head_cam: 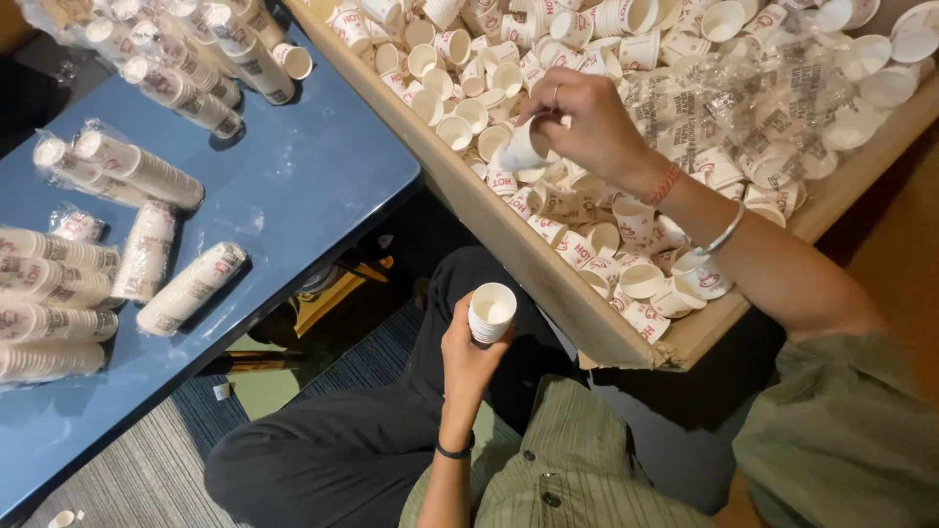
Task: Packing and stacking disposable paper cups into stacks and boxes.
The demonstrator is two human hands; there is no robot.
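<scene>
My left hand point(468, 354) holds a short stack of small white paper cups point(491, 312) upright above my lap, beside the near wall of the box. My right hand point(585, 125) reaches into a large cardboard box point(548, 284) and pinches one white paper cup point(523, 150) by its side, just above the heap. The box is filled with several loose white paper cups point(626, 244) with red print, lying at all angles. A crumpled clear plastic wrapper point(753, 108) lies on the cups at the right of my right hand.
A blue table point(303, 186) stands at the left. On it lie several sleeves of stacked cups point(191, 288) in clear plastic. Grey carpet point(147, 469) shows below, with one stray cup point(62, 518) on it. My legs are in dark trousers.
</scene>
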